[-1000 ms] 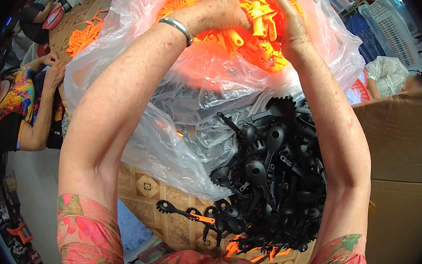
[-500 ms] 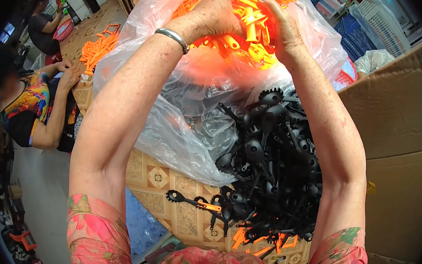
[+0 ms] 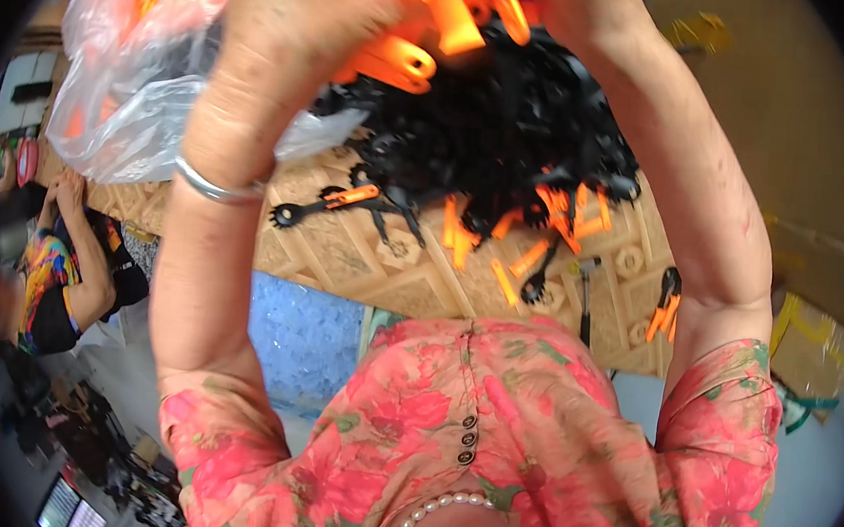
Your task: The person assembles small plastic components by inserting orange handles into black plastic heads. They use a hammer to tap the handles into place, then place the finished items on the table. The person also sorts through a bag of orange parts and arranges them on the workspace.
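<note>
A: Is there some writing that you can read?
B: Not with certainty. Near the lower left corner a screen [image 3: 71,511] is lit, but its content is too small. On the co-worker's dark clothing [image 3: 119,259], at the left, there is a small pale mark, also too small to read.
A: And how are the two hands?
B: The left hand [image 3: 298,17], a little blurred, is curled around a bunch of orange handles [image 3: 457,31]. The right hand [image 3: 595,8] is at the other side of this bunch. The upper edge cuts it, so I cannot tell how its fingers are placed.
A: Where exactly is the bunch?
B: It is between the hands, raised in front of the pile of black utensils [image 3: 505,120], which lies on the patterned table [image 3: 371,269].
A: What is different from half a second ago?
B: Before, both hands are at the plastic bag [image 3: 132,133], over its orange contents. Now they are away from it with the bunch, and the bag is at the upper left. The view also has turned downward: the floral blouse [image 3: 391,391] shows much more, and the hammer [image 3: 587,293] is seen clearly on the table, near loose orange pieces [image 3: 504,281].
</note>
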`<state>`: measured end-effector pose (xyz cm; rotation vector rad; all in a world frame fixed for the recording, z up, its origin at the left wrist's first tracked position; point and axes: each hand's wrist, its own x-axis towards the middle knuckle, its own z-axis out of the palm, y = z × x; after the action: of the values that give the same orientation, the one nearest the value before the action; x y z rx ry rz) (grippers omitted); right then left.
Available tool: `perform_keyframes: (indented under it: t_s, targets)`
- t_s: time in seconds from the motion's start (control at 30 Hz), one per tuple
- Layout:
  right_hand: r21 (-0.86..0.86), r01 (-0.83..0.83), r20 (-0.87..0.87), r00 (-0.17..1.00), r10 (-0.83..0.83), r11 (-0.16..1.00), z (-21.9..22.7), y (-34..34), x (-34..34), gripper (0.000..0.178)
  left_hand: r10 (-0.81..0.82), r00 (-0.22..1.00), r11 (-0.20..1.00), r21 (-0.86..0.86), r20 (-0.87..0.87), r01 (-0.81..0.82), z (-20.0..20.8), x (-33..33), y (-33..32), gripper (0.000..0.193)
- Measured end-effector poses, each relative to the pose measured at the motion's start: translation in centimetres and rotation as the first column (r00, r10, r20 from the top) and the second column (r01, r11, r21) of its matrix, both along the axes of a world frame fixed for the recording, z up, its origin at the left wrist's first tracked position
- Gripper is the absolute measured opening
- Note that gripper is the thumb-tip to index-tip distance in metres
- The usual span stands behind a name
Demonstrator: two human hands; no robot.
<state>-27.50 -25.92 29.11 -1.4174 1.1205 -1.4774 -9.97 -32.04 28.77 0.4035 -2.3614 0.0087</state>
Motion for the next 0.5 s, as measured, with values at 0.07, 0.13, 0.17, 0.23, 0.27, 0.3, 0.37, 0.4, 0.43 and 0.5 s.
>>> perform_keyframes:
  t_s: [0.07,0.13,0.17,0.23,0.27,0.3,0.37,0.4,0.43,0.5]
  targets:
    - [0.073,0.133,-0.113,0.986,-0.124,0.988,-1.9,6.2,-3.7,0.043,-0.048,0.995,0.988,0.141,-0.084,0.06,-1.4,-3.0,4.4,0.043]
    - [0.116,0.266,-0.222,0.946,-0.236,0.957,-2.9,11.5,-5.5,0.037,-0.043,0.994,0.96,0.271,-0.096,0.067,-2.4,-5.9,9.1,0.05]
    - [0.246,0.261,-0.108,0.964,-0.241,0.934,-1.0,14.2,-3.8,0.032,-0.033,0.986,0.933,0.348,-0.164,0.089,-3.9,-7.1,11.2,0.06]
    - [0.267,0.368,0.006,0.923,-0.384,0.89,-2.7,19.6,-4.9,0.034,-0.062,0.968,0.867,0.468,-0.242,0.173,-6.4,-9.3,15.6,0.073]
    - [0.315,0.406,0.022,0.9,-0.435,0.858,-3.4,21.9,-5.2,0.034,-0.092,0.965,0.832,0.513,-0.245,0.21,-6.9,-10.1,17.9,0.074]
    - [0.346,0.455,0.037,0.867,-0.497,0.82,-4.8,24.1,-5.8,0.035,-0.098,0.979,0.79,0.584,-0.18,0.187,-8.1,-10.8,20.0,0.074]
    - [0.423,0.506,0.093,0.801,-0.591,0.752,-7.9,27.8,-6.7,0.037,-0.159,0.98,0.695,0.692,-0.119,0.197,-10.3,-12.4,22.9,0.082]
    - [0.453,0.51,0.104,0.785,-0.611,0.731,-9.5,29.3,-7.3,0.037,-0.178,0.98,0.654,0.735,-0.083,0.181,-11.4,-13.0,24.2,0.085]
    - [0.479,0.514,0.116,0.767,-0.632,0.712,-11.2,30.5,-7.9,0.038,-0.194,0.978,0.66,0.729,-0.07,0.183,-12.9,-13.6,25.0,0.086]
    - [0.52,0.491,0.14,0.758,-0.637,0.699,-14.7,31.7,-8.5,0.039,-0.209,0.977,0.675,0.718,-0.03,0.166,-15.9,-14.4,26.0,0.089]
